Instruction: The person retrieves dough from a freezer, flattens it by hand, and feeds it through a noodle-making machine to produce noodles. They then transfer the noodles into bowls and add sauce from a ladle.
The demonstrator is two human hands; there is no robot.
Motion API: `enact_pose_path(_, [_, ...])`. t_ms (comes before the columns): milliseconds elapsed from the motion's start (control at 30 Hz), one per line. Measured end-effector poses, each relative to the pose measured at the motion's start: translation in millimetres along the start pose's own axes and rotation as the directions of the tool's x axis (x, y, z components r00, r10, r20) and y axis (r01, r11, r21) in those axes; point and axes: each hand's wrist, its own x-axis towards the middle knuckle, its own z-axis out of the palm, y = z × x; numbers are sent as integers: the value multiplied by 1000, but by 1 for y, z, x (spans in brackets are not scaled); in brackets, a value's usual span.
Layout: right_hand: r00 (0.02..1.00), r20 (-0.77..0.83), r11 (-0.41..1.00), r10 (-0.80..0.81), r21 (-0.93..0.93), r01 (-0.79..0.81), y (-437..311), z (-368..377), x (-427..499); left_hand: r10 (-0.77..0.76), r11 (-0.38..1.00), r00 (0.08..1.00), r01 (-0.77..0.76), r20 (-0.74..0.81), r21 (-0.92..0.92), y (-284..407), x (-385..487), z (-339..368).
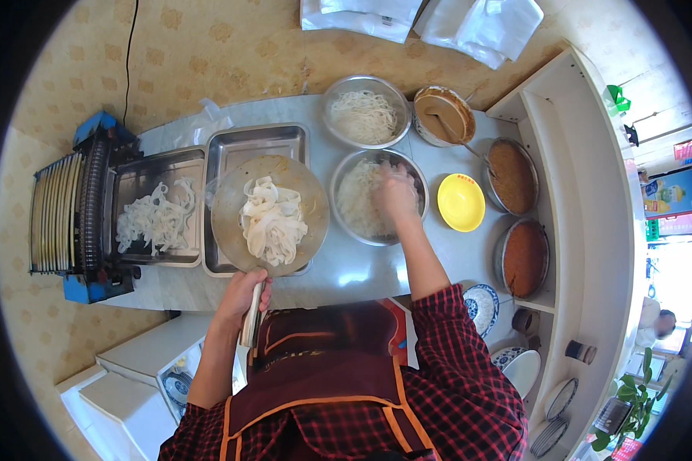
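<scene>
My left hand (244, 298) grips the metal handle (256, 314) of a shallow round pan or skimmer (228, 216). A pile of wide white noodles (274, 225) lies on it, and it hangs over a steel tray (259, 135). My right hand (397, 193), blurred, reaches into a steel bowl (346, 227) of pale shreds (357, 199); whether its fingers hold any cannot be told. Behind that bowl stands another steel bowl (328, 104), filled with thin noodles (364, 117). To the right of my right hand sits a yellow bowl (461, 201).
A roller cutting machine (86, 207) stands at far left, beside a tray (158, 164) of cut noodles (155, 219). Back right are a sauce pot (444, 115) with a ladle, a brown-filled bowl (513, 173) and a red-filled bowl (525, 256). A white shelf (576, 173) borders the right side.
</scene>
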Motion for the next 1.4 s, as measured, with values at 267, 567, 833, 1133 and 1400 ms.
enact_pose_path(267, [937,8,869,348,373,-326,21,-10,-1,12,1000,1000,-12,14,14,2,0,-13])
enact_pose_path(567, [771,296,33,564,925,-380,25,-36,-12,-18,998,998,13,65,67,10,9,-20])
enact_pose_path(833, [837,241,-113,492,971,-213,-22,-125,-11,-13,979,983,-25,185,202,10,42,8])
enact_pose_path(1133, [995,29,754,-97,655,55,-83,-110,-27,-16,972,948,-60,318,227,9,70,41])
enact_pose_path(1400, [668,675,-179,313,733,-656,-14,-65,-52,40,953,939,-138,341,268,16,60,31])
